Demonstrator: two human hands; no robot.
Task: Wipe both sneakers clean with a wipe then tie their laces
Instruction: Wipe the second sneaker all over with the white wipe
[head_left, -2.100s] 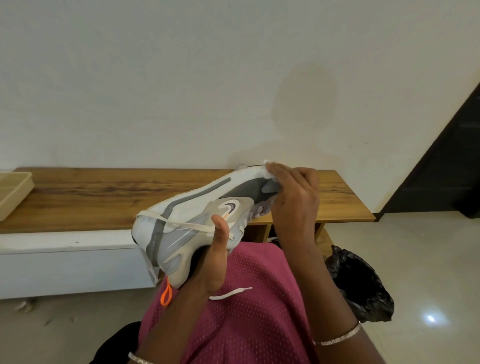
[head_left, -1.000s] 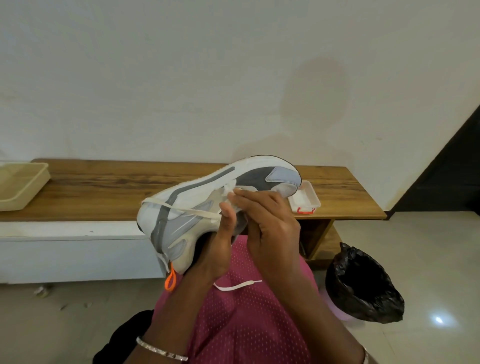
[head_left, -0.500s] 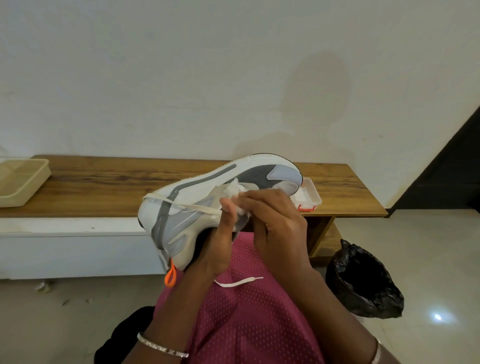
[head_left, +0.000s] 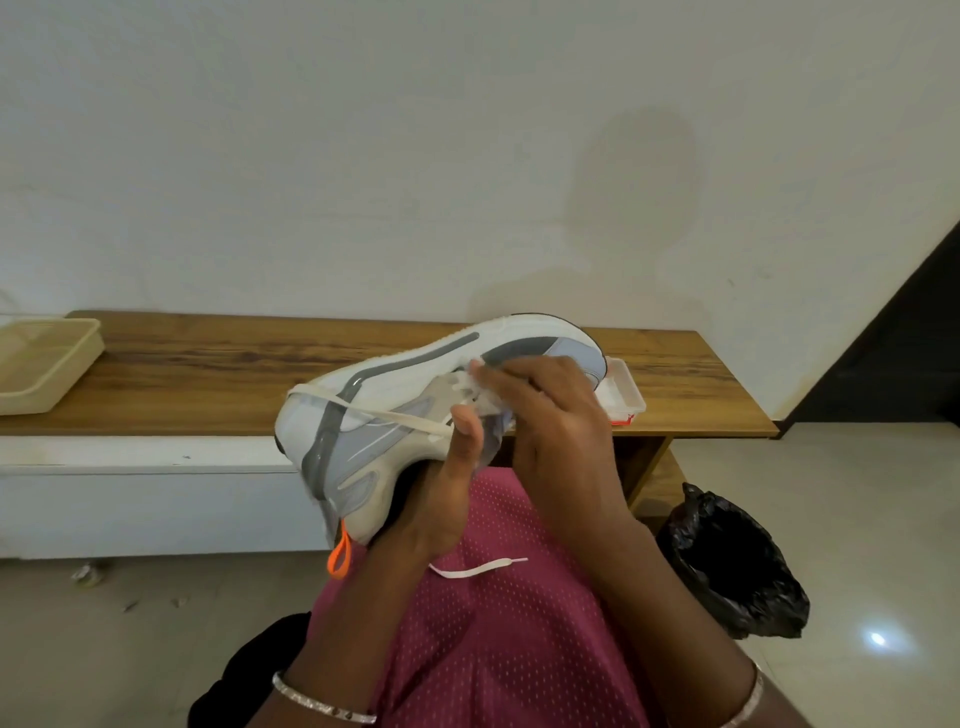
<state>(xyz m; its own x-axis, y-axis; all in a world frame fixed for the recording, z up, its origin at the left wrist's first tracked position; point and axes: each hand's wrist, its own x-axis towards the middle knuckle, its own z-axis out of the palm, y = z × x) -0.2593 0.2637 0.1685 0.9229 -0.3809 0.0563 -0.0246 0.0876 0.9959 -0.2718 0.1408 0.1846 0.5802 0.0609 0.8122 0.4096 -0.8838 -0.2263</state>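
A white and grey sneaker (head_left: 374, 410) is held on its side above my lap, toe to the upper right, heel with an orange pull loop (head_left: 338, 555) to the lower left. My left hand (head_left: 441, 499) grips it from below, thumb up on its side. My right hand (head_left: 550, 421) presses a crumpled white wipe (head_left: 475, 389) against the sneaker's side near the middle. One loose lace (head_left: 384, 415) runs across the heel, and another lace end (head_left: 478, 567) lies on my red shorts. The second sneaker is out of view.
A wooden bench (head_left: 208, 369) runs along the white wall behind the sneaker. A beige tray (head_left: 41, 364) sits at its left end, a small white container (head_left: 626, 395) at the right. A black bin bag (head_left: 737, 566) stands on the floor to my right.
My right hand with the wipe moved from the sneaker's toe down to its middle side, then shifted slightly up and right. My left hand kept its hold.
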